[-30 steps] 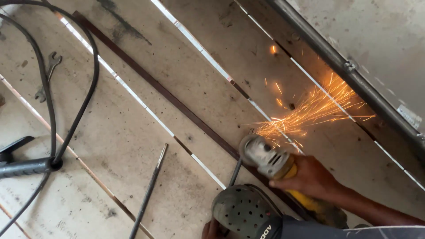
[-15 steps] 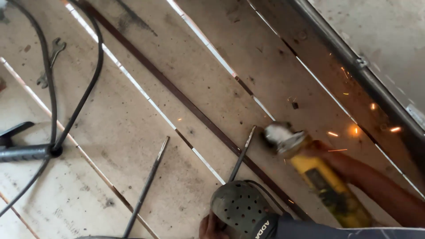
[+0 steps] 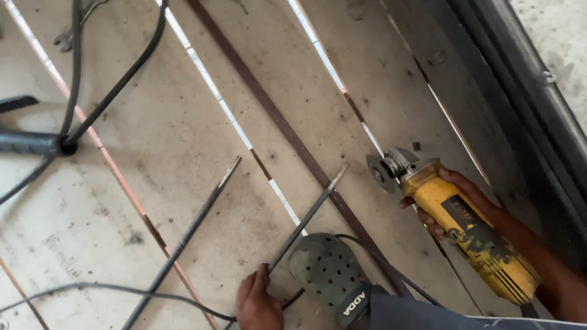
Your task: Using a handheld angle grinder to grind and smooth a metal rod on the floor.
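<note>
- Right hand (image 3: pixel 468 205): fingers wrapped around the yellow grinder (image 3: pixel 465 229), its disc (image 3: pixel 378 173) held just above the floor (image 3: pixel 153 153), right of the shoe.
- Left hand (image 3: pixel 260 302): fingers clenched on the near end of a thin metal rod (image 3: pixel 306 217), just left of the shoe.
- Grey shoe (image 3: pixel 327 272): touching the rod.
- Second rod (image 3: pixel 183 241) lies further left of the shoe.
- Black cables (image 3: pixel 116 79) lie well beyond it, upper left.
</note>
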